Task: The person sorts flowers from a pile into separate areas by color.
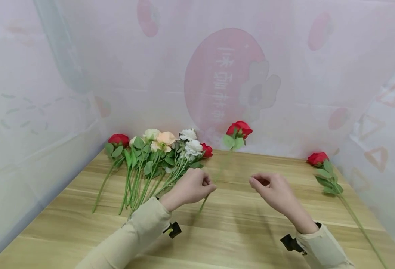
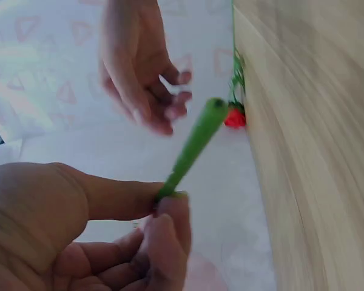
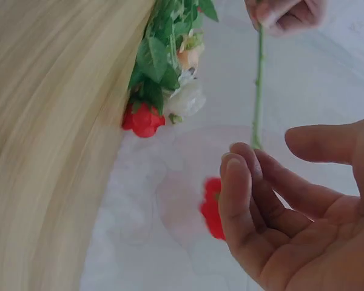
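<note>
My left hand (image 1: 191,189) pinches the green stem of a red rose (image 1: 240,129) between thumb and fingertips, low on the stem. The bloom stands up and away from me, in front of the backdrop. In the left wrist view the cut stem end (image 2: 200,136) sticks out past the fingers. My right hand (image 1: 279,196) hovers to the right of that stem, apart from it, fingers loosely bent and thumb spread away. Nothing is between its fingers in the right wrist view, where they partly cover the rose bloom (image 3: 211,209).
On the left of the wooden table (image 1: 217,239) lies a bunch of white flowers (image 1: 193,148), peach flowers (image 1: 165,139) and greenery, with a red rose (image 1: 118,140) at its left. Another red rose (image 1: 317,158) lies along the right edge. Printed cloth walls (image 1: 133,93) enclose the table.
</note>
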